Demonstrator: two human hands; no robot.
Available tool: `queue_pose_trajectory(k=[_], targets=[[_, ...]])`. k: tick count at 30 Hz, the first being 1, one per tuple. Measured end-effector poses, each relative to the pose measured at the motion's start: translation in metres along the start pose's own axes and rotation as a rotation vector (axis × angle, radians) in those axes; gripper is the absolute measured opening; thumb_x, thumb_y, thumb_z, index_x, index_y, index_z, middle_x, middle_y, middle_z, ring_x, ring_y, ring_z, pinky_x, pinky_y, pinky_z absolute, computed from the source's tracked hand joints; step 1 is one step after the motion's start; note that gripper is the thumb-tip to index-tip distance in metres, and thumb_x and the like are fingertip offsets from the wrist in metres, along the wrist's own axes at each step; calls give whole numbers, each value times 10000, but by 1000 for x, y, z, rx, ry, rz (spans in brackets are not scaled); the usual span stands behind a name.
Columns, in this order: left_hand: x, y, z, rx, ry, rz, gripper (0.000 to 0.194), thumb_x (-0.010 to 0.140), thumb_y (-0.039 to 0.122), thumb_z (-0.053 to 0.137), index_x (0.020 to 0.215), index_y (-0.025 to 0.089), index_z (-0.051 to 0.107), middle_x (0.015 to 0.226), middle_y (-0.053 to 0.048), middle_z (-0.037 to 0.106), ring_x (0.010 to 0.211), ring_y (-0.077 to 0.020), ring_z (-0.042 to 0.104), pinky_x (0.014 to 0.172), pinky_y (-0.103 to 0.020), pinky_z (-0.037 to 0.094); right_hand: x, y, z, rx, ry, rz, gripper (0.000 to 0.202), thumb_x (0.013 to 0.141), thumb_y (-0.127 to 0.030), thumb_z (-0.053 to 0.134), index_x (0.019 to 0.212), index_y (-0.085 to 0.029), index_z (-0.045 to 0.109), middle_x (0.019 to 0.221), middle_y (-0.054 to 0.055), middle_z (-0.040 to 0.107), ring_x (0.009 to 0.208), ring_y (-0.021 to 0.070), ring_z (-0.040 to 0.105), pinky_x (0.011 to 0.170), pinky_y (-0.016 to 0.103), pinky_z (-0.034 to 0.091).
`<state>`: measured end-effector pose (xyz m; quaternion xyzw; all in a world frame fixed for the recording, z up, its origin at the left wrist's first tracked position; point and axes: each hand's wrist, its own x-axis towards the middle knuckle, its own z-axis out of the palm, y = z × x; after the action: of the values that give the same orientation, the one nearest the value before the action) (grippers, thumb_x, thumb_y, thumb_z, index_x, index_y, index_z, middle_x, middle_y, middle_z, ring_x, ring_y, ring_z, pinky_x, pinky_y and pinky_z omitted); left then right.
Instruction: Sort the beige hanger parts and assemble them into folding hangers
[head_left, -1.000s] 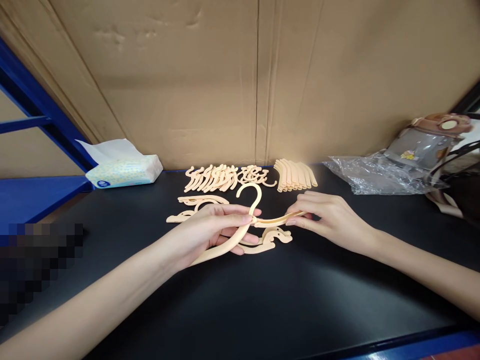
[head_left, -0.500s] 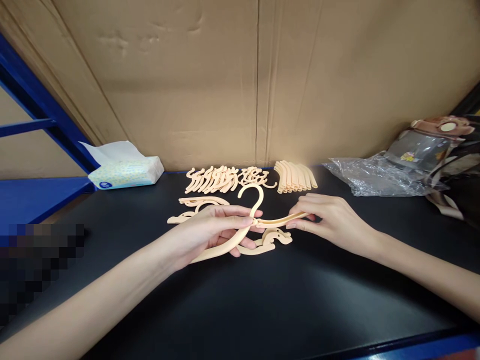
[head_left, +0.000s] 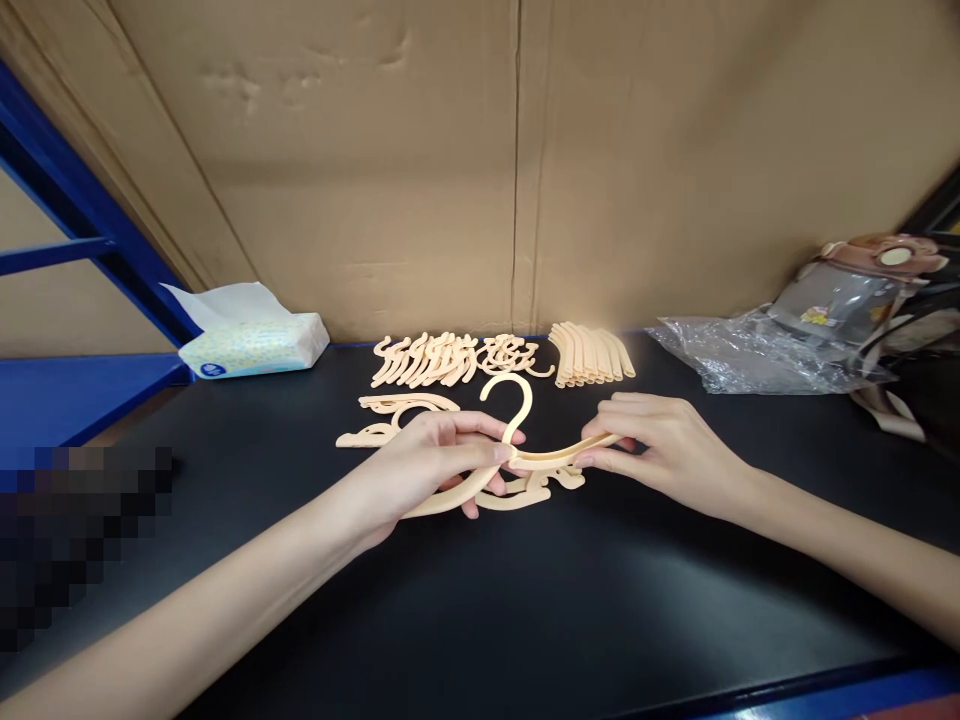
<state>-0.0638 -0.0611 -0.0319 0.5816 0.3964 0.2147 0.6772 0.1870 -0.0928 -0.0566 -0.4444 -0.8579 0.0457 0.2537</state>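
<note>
Between my two hands is a cream plastic clothes hanger with its hook pointing up. My left hand pinches it at the joint below the hook, and one curved arm runs down to the left under the palm. The other, channelled hanger arm meets that joint on the right. My right hand grips this arm's outer end between thumb and fingers. Whether the arm is locked into the joint cannot be seen under my left thumb. Behind and below lie more hanger pieces, partly hidden.
Folded hangers lie on the black table behind my left hand. Along the back are a row of hook pieces, a small heap of hooks and stacked curved arms. A tissue pack, plastic bag and bottle stand at the sides.
The hook has shifted slightly right and down. The right-hand arm now sits a little lower at the joint and shows more of its channel. Both hands keep their grip.
</note>
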Motion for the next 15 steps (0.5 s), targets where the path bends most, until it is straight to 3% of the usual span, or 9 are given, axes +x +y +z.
queue_pose_trajectory(k=[5, 15], targets=[[-2, 5, 3, 81, -2, 49, 134, 813, 231, 656, 920, 153, 677, 695, -12, 676, 641, -106, 616, 511, -153, 476, 0, -2, -1, 43, -28, 32, 352, 892, -483, 524, 750, -206, 687, 598, -18, 580, 564, 99, 474, 548, 226, 318], [-3, -1, -2, 172, 26, 36, 229, 806, 278, 675, 1013, 182, 699, 807, -22, 710, 749, -128, 640, 628, -193, 488, -1, -6, 2, 220, -161, 182, 437, 866, -558, 511, 715, -190, 693, 480, -64, 321, 486, 79, 236, 459, 226, 228]])
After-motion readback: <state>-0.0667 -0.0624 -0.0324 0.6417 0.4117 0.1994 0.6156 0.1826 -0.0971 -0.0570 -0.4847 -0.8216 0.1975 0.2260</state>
